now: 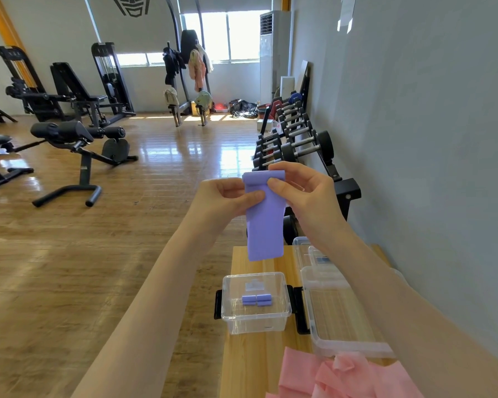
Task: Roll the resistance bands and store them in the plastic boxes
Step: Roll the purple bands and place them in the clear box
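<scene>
Both hands held raised above the bench: left hand (pixel 227 196) and right hand (pixel 305 193) each pinch the top of a flat purple rubber resistance band (pixel 265 222), its upper edge curled into a small roll, the rest hanging free. Loose pink bands (pixel 342 377) lie heaped at the near end. Small clear plastic box (pixel 256 320) holds two rolled purple bands (pixel 256 300); larger clear box (pixel 342 320) just beside it. Pale wooden bench (pixel 250 363), dumbbell rack (pixel 293 133) along grey wall, wood-floored gym

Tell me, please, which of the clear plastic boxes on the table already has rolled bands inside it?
The small clear box with black latches, left of the larger box; two purple rolls lie inside, while the larger one looks empty.
</scene>
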